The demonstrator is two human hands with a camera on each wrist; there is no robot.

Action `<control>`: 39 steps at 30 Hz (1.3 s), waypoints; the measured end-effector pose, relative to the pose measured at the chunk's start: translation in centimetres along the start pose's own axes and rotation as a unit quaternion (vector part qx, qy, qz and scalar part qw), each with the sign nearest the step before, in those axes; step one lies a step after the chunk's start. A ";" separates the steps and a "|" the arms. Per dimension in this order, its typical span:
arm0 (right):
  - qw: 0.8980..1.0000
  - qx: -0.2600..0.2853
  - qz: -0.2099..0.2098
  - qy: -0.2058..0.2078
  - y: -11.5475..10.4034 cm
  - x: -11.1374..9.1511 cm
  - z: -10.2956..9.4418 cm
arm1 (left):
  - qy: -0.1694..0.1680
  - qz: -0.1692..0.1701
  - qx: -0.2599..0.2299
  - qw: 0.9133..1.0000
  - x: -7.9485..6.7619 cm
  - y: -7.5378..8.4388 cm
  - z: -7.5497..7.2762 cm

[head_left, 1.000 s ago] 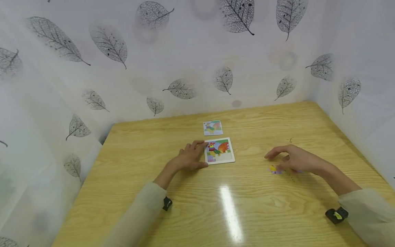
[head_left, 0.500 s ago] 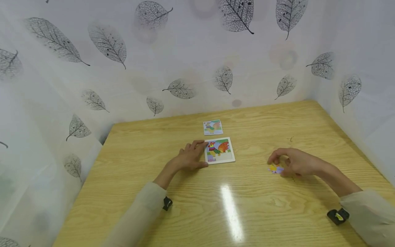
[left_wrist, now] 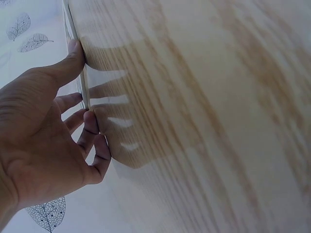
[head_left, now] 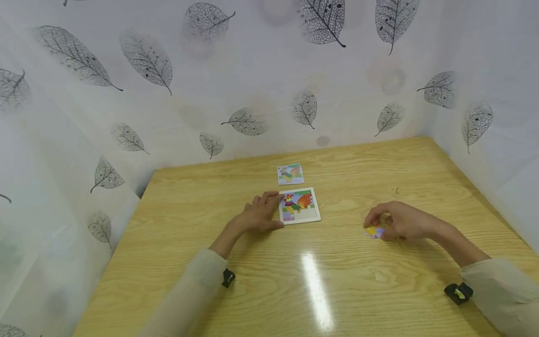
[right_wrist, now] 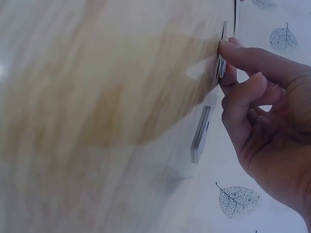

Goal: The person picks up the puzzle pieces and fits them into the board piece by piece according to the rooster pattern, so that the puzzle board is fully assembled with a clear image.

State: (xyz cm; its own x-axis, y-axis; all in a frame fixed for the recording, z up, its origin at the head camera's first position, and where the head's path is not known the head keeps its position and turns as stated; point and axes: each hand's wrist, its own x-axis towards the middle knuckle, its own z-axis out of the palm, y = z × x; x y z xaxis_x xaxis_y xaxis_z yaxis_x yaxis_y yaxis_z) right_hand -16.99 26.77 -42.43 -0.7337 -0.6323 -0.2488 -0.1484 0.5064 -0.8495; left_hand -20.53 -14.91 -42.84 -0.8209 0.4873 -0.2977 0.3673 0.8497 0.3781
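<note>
A white-framed rooster jigsaw puzzle lies on the table, with a bare pale patch at its lower right. My left hand holds its left side, thumb near the lower corner and fingers along the upper edge. To the right, my right hand pinches a yellow and purple puzzle piece between thumb and fingers, low over the table. The right wrist view shows that puzzle piece edge-on at the fingertips. Another loose piece lies there on the wood, hidden beneath the hand in the head view.
Behind the puzzle lies a small picture card with a paler rooster. The wooden table meets leaf-printed white curtains at the back and sides. A bright light reflection crosses the front of the table.
My right hand's fingers have drawn in from a wider spread and come together on the yellow and purple puzzle piece. The left hand and puzzle stay in place.
</note>
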 end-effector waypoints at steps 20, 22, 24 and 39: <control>0.998 -0.057 -0.040 0.006 -2.0 3.0 1.0 | 0.006 0.001 -0.002 1.000 -0.1 -0.2 0.1; 0.998 -0.052 -0.040 0.008 -2.3 3.5 1.2 | 0.006 -0.001 -0.005 1.000 0.0 -0.3 0.2; 0.998 -0.050 -0.043 0.010 -2.5 4.0 1.3 | 0.002 -0.005 -0.007 1.000 0.1 -0.3 0.3; 0.999 -0.005 -0.049 0.024 -4.4 7.4 2.3 | 0.001 -0.005 0.001 1.000 0.1 -0.3 0.2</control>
State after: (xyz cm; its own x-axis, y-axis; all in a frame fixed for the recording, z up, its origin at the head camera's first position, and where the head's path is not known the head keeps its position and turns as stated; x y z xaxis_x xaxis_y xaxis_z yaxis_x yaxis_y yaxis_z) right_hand -20.24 18.54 -41.61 -0.7458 -0.6507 -0.1429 -0.2265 0.4494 -0.8641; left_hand -20.66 -15.06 -43.17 -0.8258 0.4780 -0.2992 0.3598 0.8551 0.3732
